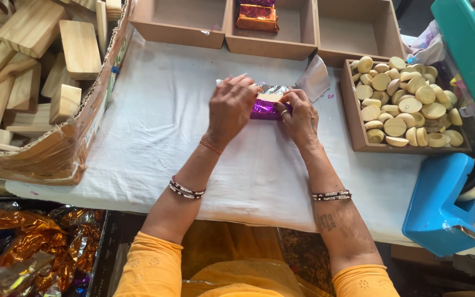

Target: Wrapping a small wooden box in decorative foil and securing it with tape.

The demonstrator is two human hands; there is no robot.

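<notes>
L hand (231, 107) & R hand (299, 116) both pinching purple foil block (264, 109), bare cloth (155, 126) all round.

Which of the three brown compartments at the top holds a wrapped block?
The middle compartment: it holds a foil-wrapped block, orange and purple. The left compartment and right compartment show nothing inside.

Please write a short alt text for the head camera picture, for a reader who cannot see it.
Two bare hands, the left hand and the right hand, press on a small block in purple foil on a white cloth-covered table. A tray of round wooden pieces and a blue tape dispenser sit to the right.
</notes>
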